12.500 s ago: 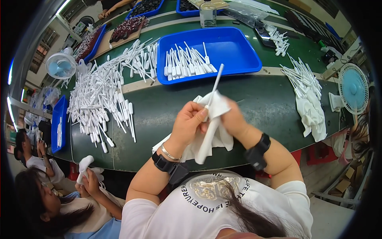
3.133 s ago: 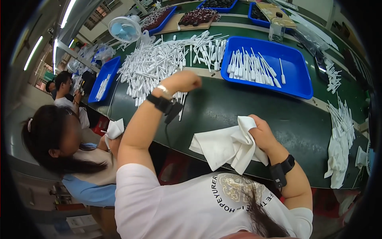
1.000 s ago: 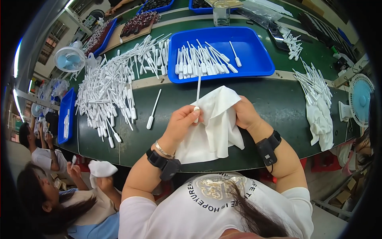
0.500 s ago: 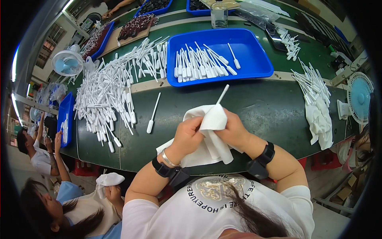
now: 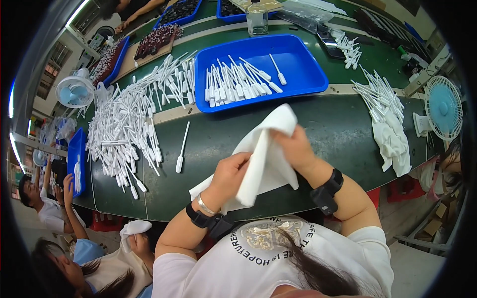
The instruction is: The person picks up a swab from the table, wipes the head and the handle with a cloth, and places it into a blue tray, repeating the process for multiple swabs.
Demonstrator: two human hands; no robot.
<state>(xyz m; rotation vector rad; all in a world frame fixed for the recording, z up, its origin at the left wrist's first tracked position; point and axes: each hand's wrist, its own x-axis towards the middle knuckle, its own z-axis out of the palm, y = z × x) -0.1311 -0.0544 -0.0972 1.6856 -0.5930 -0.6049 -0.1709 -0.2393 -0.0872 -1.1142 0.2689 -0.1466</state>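
Observation:
In front of my body a white cloth (image 5: 271, 164) hangs bunched between my hands, raised off the table. My left hand (image 5: 229, 174) is closed around its left side, fingers curled against a fold. My right hand (image 5: 296, 149) grips the upper right part, somewhat blurred. Any stick inside the cloth is hidden by the folds. A single white plastic stick with a thicker end (image 5: 183, 149) lies on the green table, left of my hands. A blue tray (image 5: 298, 84) stands beyond my hands, holding several such white sticks (image 5: 241, 82).
A large heap of white sticks (image 5: 121, 134) covers the left of the table. On the right, more sticks (image 5: 380, 94) lie by a crumpled white cloth (image 5: 392, 144) and a fan (image 5: 443, 107). Behind the tray stands a clear bottle (image 5: 257, 20). A co-worker (image 5: 114, 258) sits at left, holding cloth.
My right hand has moved up and right, pulling the cloth higher. The stick end that stuck out of the cloth's top is now out of sight. The view has shifted slightly.

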